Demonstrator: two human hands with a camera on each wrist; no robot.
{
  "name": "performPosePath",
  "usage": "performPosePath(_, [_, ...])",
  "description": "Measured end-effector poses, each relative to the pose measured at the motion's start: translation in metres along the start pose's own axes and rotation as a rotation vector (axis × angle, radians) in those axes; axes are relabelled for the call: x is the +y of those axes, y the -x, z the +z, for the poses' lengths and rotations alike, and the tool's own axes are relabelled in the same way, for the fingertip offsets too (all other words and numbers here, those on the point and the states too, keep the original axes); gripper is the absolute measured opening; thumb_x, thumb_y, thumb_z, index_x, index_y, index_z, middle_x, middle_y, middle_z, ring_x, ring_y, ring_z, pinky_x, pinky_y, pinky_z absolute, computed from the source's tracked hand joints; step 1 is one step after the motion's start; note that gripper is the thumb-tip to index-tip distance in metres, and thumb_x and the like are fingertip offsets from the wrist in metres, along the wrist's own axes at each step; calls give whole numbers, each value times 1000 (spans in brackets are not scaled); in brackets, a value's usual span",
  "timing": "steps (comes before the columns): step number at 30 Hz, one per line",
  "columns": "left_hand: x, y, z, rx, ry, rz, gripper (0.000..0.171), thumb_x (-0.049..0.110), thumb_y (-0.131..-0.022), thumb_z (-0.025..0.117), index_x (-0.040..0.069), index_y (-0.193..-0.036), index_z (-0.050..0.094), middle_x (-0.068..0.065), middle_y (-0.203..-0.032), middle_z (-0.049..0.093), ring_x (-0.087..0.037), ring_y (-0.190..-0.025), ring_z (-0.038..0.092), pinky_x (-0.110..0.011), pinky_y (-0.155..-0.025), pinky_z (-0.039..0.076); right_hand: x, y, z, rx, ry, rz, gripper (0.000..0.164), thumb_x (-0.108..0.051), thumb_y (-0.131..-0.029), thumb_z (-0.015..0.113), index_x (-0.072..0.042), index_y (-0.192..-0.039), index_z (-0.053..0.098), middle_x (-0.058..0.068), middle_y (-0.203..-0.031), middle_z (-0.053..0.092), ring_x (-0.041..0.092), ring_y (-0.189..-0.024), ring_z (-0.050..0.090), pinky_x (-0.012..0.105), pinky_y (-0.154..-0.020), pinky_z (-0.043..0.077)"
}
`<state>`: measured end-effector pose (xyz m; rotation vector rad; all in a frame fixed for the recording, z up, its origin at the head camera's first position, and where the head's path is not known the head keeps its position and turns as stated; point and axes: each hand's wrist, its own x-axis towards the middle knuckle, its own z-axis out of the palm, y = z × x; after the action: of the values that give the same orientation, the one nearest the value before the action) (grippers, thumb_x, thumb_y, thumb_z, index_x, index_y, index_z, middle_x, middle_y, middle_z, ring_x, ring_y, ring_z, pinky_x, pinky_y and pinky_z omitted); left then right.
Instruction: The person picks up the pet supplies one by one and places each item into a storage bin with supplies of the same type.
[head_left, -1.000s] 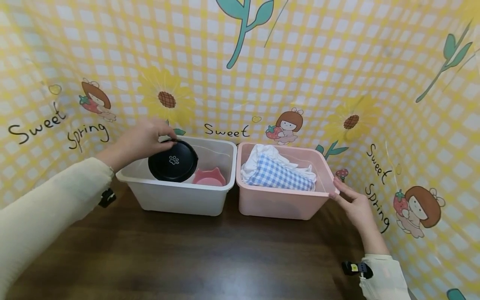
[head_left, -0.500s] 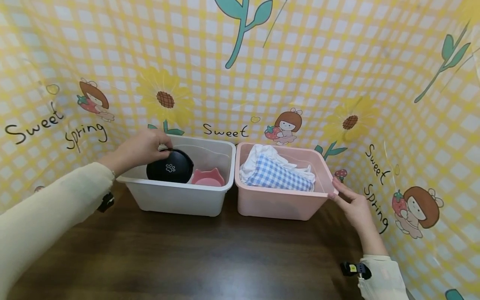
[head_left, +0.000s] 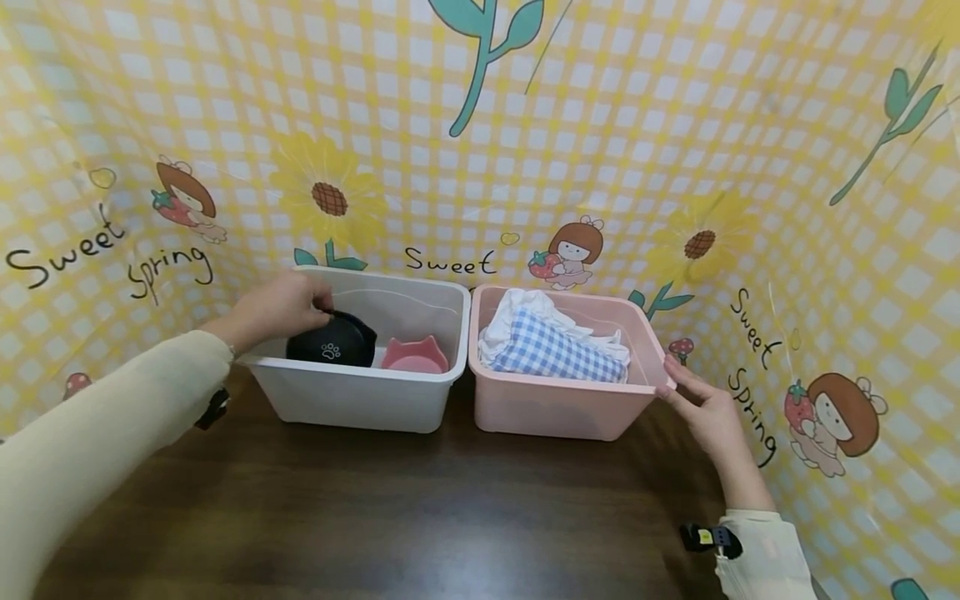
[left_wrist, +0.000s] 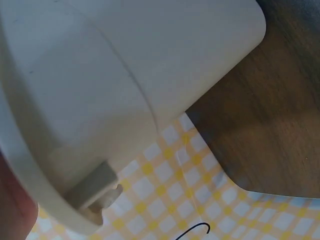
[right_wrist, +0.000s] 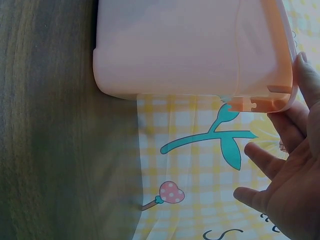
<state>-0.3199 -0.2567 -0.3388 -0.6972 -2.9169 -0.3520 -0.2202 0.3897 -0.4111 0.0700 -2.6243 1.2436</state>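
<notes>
Inside the white bin (head_left: 352,398), my left hand (head_left: 273,310) pinches the upper edge of a round black pet bowl (head_left: 318,343) that bears a white paw print. The bowl stands tilted, its lower part hidden behind the bin's front wall. Beside it in the same bin lies a pink cat-eared bowl (head_left: 415,357). My right hand (head_left: 712,417) holds the right corner of the pink bin's (head_left: 555,410) rim. In the right wrist view, the thumb (right_wrist: 306,75) lies along that rim with a finger below, the others spread. The left wrist view shows mostly the white bin's outer wall (left_wrist: 125,65).
A blue-and-white checked cloth item (head_left: 562,346) with white ruffles fills much of the pink bin. Both bins stand side by side on a dark wooden table (head_left: 420,508). A yellow checked sheet (head_left: 450,200) rises behind and at the sides.
My left hand has lowered the black bowl deeper into the white bin and slightly left, its printed face tipping out of full view. The right hand keeps its place on the pink bin.
</notes>
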Motion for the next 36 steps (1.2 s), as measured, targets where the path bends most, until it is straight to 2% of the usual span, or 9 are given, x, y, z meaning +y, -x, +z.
performPosePath(9, [-10,-9,14,-34,-25,51,9,13,-89,75,14,-80,73,3,-76,69,-13,-65,56,-40,-67,52,-2,2,-2,-20,-11,6,58,-39,-96,72,-24,-149,52,1,-156,45,31,-150,34,60,-118,28])
performPosePath(18, [-18,-12,22,-47,-50,7,13,14,-88,77,17,-77,70,3,-73,65,-15,-65,54,-39,-66,50,-1,1,1,-11,-26,-15,58,-37,-95,74,-22,-147,55,2,-154,47,29,-149,36,57,-118,30])
performPosePath(25, [-27,-15,29,-52,-64,23,15,14,-87,77,17,-75,69,4,-73,64,-15,-65,54,-38,-66,49,-4,0,0,-7,-27,-17,58,-39,-95,74,-23,-147,55,3,-154,47,31,-149,36,59,-118,28])
performPosePath(31, [-34,-18,35,-50,-61,-14,14,13,-88,75,16,-75,70,3,-72,64,-16,-64,53,-37,-65,48,-4,1,2,-7,-18,-27,57,-36,-95,74,-22,-147,55,4,-153,48,31,-148,37,58,-118,30])
performPosePath(36, [-33,-21,37,-33,-62,-64,17,8,-88,68,14,-72,67,0,-67,60,-19,-62,48,-38,-63,42,-5,2,0,-5,-21,-4,57,-38,-95,73,-23,-147,55,2,-154,47,30,-149,36,58,-119,28])
